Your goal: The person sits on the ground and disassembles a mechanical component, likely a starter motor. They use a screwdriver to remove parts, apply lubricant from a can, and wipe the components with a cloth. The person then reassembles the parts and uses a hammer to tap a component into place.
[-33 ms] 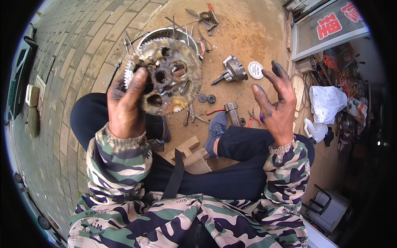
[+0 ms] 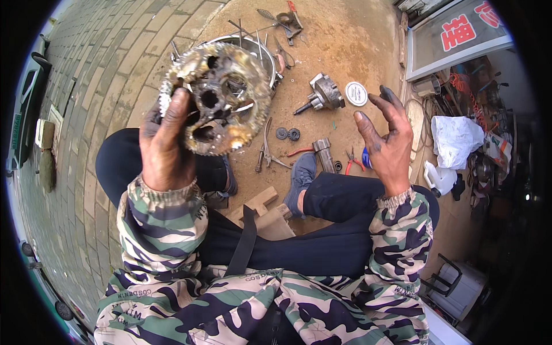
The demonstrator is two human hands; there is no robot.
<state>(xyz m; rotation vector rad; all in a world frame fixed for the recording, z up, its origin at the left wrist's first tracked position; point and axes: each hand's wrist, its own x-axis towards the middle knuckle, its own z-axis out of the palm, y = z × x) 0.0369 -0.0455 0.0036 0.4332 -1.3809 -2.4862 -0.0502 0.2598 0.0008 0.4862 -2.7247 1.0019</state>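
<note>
My left hand (image 2: 164, 138) grips a greasy toothed gear wheel (image 2: 223, 109) by its left edge, thumb across its face. Several holes go through the wheel, and yellowish grease coats it; its far side is hidden. My right hand (image 2: 391, 144) is raised empty, its blackened fingers curved and apart. Between the hands, on the ground beyond, lies a metal shafted assembly (image 2: 326, 95). A round white lid (image 2: 356, 94) sits beside it, close to my right fingertips in the picture. Two small dark gears (image 2: 287, 134) rest nearer my feet.
Behind the wheel stands a round metal basin (image 2: 270, 60) with tools in it. Red-handled pliers (image 2: 352, 162) and a metal cylinder (image 2: 324, 156) lie by my shoe. Wooden blocks (image 2: 270, 223) are between my legs. A white jug (image 2: 441, 178) stands at right, below a glass-panelled frame (image 2: 454, 37).
My left hand has shifted the gear wheel left and slightly up, with its face turned a little. My right hand has barely moved and stays empty.
</note>
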